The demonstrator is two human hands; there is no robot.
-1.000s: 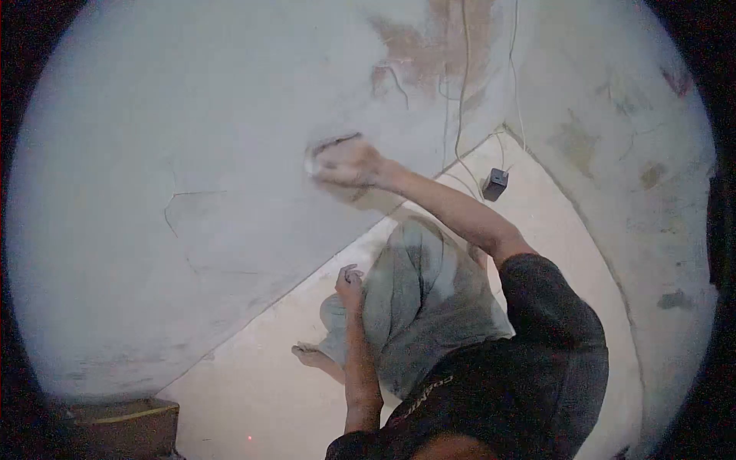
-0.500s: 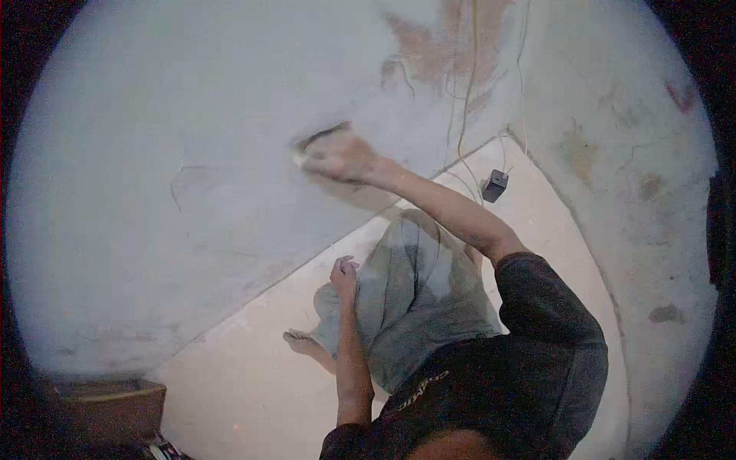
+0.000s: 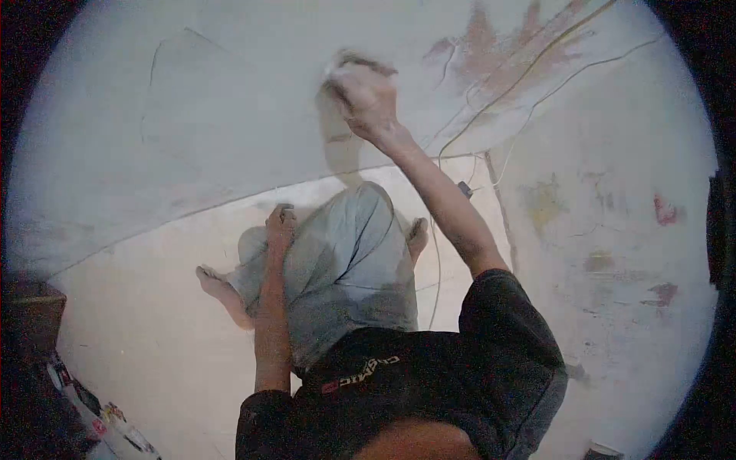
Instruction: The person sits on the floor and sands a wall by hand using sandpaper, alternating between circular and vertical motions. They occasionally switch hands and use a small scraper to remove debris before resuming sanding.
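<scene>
My right hand (image 3: pixel 368 96) is raised against the pale wall (image 3: pixel 253 100), its fingers closed round a flat, dark-edged piece (image 3: pixel 372 61). Motion blur hides exactly what that piece is. Below the hand, a shadow falls on the wall. My left hand (image 3: pixel 281 222) rests by my left knee with loosely bent fingers and nothing visible in it. Grey trousers (image 3: pixel 330 253) cover my bent legs as I sit or squat on the light floor.
Reddish bare patches (image 3: pixel 491 54) mark the wall at upper right. A yellowish cable (image 3: pixel 529 73) hangs across them, near a small black box (image 3: pixel 464 188) by the corner. A stained side wall (image 3: pixel 606 230) stands at right. A brown box (image 3: pixel 34 310) sits at far left.
The view has turned, so the wall's base line now lies flatter. My right hand has moved higher on the wall with the flat piece. My left hand stays by the knee.
</scene>
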